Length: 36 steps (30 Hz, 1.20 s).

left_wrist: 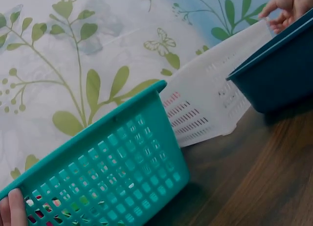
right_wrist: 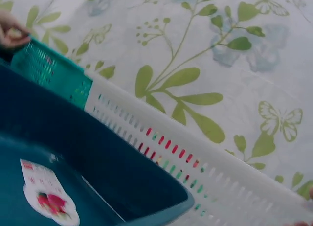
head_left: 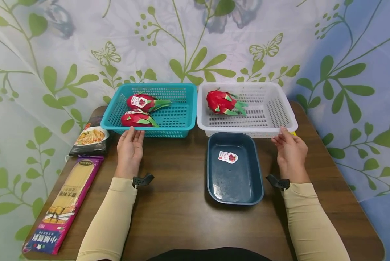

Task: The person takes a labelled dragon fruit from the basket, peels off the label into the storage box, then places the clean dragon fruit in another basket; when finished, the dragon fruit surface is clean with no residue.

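My left hand [head_left: 129, 152] touches the front rim of a teal basket [head_left: 149, 132], fingers extended. Two dragon fruits lie in that basket, a rear one [head_left: 146, 103] and a front one [head_left: 137, 119], both bearing white stickers. On the right, my right hand [head_left: 291, 152] has its fingertips at the front right corner of a white basket [head_left: 247, 129]. One red dragon fruit [head_left: 221, 102] with green tips lies in its left part. Before the white basket stands a dark blue basin [head_left: 235, 181]; a dragon fruit sticker [head_left: 228, 157] lies flat on its bottom.
At the left edge of the wooden table [head_left: 178, 217] lie a black food packet [head_left: 90, 139] and a long purple-edged pack of noodles [head_left: 64, 203]. Something yellow [head_left: 294, 133] shows behind my right hand. A leaf-patterned cloth [head_left: 168, 43] hangs behind the baskets.
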### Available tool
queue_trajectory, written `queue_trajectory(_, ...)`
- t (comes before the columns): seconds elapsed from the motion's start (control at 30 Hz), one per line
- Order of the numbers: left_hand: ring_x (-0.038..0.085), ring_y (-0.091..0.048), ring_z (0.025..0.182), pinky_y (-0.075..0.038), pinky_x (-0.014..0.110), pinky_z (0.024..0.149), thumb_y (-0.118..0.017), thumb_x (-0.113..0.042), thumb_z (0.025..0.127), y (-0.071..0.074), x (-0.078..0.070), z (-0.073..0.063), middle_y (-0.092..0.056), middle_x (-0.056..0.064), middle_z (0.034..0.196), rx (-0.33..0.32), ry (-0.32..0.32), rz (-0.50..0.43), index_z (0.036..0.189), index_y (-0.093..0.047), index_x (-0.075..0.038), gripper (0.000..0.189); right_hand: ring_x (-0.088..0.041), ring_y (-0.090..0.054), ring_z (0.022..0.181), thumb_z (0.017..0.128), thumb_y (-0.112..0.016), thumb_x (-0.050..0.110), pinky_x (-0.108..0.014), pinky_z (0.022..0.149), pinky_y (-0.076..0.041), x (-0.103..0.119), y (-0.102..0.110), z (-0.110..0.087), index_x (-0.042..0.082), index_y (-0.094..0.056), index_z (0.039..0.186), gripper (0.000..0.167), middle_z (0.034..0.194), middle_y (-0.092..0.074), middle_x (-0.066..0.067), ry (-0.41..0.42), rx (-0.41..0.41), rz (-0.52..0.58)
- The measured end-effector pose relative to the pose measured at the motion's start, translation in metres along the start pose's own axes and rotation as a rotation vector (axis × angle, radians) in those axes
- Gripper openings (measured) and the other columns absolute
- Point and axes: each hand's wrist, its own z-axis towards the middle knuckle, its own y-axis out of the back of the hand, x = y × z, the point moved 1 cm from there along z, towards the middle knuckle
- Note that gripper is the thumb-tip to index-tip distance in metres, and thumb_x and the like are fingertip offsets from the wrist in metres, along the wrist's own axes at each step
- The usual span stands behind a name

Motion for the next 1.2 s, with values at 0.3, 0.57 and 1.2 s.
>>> queue_trajectory(0.3, 0.026, -0.065, 0.108, -0.056, 0.041, 0.096, -0.069, -0.005, 0.102, 0.004, 0.002, 0.003, -0.049, 0.021, 0.147, 0.033, -0.02, -0.026, 0.136, -0.049, -0.001, 0.04, -0.02, -0.058, 0.073, 0.094, -0.081, 0.009, -0.02, 0.061, -0.053, 0.014, -0.025, -0.004, 0.003, -0.062, 0.101, 0.021, 0.104, -0.056, -0.014, 0.449, 0.037, -0.304)
queue_trajectory(0.57, 0.027, -0.065, 0.098, -0.056, 0.042, 0.096, -0.067, -0.003, 0.102, 0.007, 0.005, 0.007, -0.056, 0.023, 0.125, 0.06, -0.04, -0.07, 0.117, -0.053, 0.001, 0.021, -0.025, -0.061, 0.087, 0.103, -0.072, 0.018, -0.025, 0.079, -0.056, -0.003, -0.104, -0.029, -0.004, -0.068, 0.114, 0.026, 0.105, -0.065, -0.014, 0.596, 0.529, -0.719)
queue_trajectory(1.2, 0.028, -0.065, 0.101, -0.055, 0.042, 0.096, -0.068, -0.003, 0.101, 0.01, 0.003, 0.007, -0.056, 0.023, 0.121, 0.082, -0.061, -0.039, 0.118, -0.053, 0.001, 0.023, -0.025, -0.056, 0.129, 0.104, -0.069, 0.039, -0.038, 0.107, -0.047, -0.149, -0.298, -0.08, -0.001, -0.056, 0.143, 0.057, 0.141, -0.061, -0.015, 0.416, 1.339, -1.498)
